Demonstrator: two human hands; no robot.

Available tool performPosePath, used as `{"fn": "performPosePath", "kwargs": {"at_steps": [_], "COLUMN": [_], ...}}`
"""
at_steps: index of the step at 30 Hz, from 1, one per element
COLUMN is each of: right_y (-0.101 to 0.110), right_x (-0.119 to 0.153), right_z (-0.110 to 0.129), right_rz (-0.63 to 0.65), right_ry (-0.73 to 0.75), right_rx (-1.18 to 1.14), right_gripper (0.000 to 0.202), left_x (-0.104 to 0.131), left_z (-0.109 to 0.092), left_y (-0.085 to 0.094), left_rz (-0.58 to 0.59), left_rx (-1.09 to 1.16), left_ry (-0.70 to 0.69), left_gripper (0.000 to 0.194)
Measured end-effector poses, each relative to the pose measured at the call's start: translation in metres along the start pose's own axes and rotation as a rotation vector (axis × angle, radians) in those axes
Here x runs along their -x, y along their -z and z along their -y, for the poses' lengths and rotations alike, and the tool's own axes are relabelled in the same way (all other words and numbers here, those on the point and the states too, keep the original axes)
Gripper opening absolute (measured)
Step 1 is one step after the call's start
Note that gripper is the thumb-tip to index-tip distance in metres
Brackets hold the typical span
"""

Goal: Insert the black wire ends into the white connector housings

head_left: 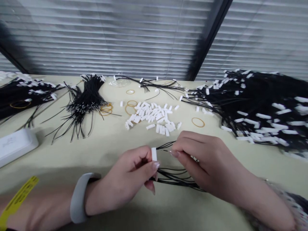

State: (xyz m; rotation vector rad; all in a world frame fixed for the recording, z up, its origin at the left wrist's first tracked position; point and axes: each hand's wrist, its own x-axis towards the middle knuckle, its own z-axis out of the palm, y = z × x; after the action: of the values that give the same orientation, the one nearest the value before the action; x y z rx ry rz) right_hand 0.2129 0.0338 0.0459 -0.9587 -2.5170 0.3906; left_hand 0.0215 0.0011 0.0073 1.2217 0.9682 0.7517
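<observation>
My left hand (134,175) pinches a small white connector housing (154,154) between thumb and fingers. Several thin black wires (166,146) run from the housing's right side toward my other hand. Lower down, a looser bunch of black wires (178,178) passes from under my left fingers to below my right palm. My right hand (204,158) is closed, with thumb and forefinger pinched on the end of one black wire (164,150) just right of the housing. Its other fingers curl over the remaining wires and partly hide them.
Loose white housings (154,114) lie piled mid-table among yellow rubber bands (198,122). A large heap of black wires (264,102) with white ends fills the right. A tied wire bundle (84,99) and another wire pile (26,91) lie left, near a white case (18,146). Blinds (144,41) stand behind.
</observation>
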Motion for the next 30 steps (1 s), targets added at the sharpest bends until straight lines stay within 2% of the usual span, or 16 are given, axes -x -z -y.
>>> {"fn": "performPosePath", "kwargs": {"at_steps": [18,26,30], "right_y": [-0.001,-0.008,-0.013], "right_x": [0.000,-0.001,-0.001], "right_z": [0.001,0.001,0.000], "right_rz": [0.075,0.002,0.012], "right_ry": [-0.001,0.008,0.015], "right_rx": [0.061,0.026,0.026], "right_gripper": [0.015,0.015,0.015], "left_x": [0.000,0.001,0.001], "left_z": [-0.001,-0.003,0.000], "left_y": [-0.001,0.000,0.001], "left_rz": [0.056,0.093,0.115], "left_rx": [0.018,-0.037,-0.061], "left_ry": [0.008,0.016,-0.002], "left_gripper": [0.022,0.020,0.019]}}
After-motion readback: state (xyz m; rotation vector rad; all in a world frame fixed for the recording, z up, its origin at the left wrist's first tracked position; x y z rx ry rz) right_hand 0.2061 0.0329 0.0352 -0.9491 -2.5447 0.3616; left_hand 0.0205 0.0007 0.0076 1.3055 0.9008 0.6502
